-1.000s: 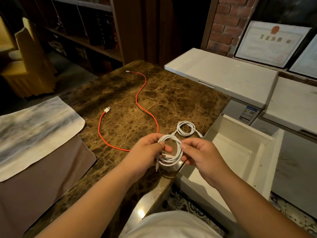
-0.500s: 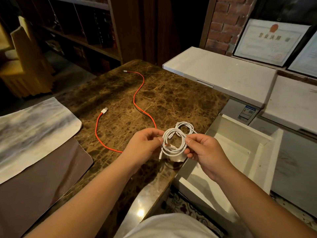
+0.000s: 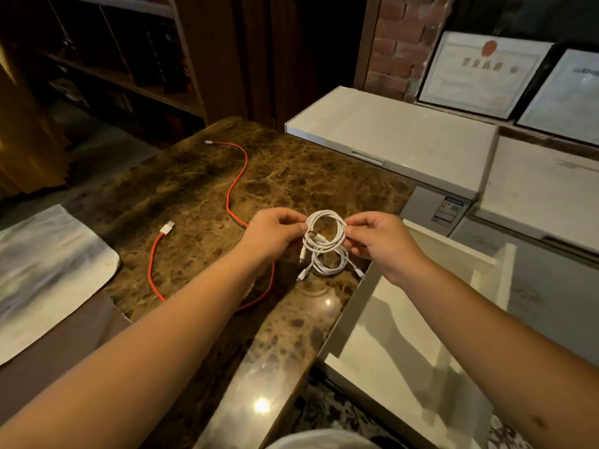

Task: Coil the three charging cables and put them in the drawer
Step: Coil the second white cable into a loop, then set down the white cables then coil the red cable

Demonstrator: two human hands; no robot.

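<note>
Two hands, as I watch from my remote station, pinch a coiled white charging cable [image 3: 325,231] above the marble desk [image 3: 194,196]: left hand [image 3: 275,233] on its left rim, right hand [image 3: 377,238] on its right. A second white coil [image 3: 327,267] lies on the desk beneath, beside the open white drawer [image 3: 405,351]. The red cable [image 3: 233,192] sprawls uncoiled on the desk.
</note>
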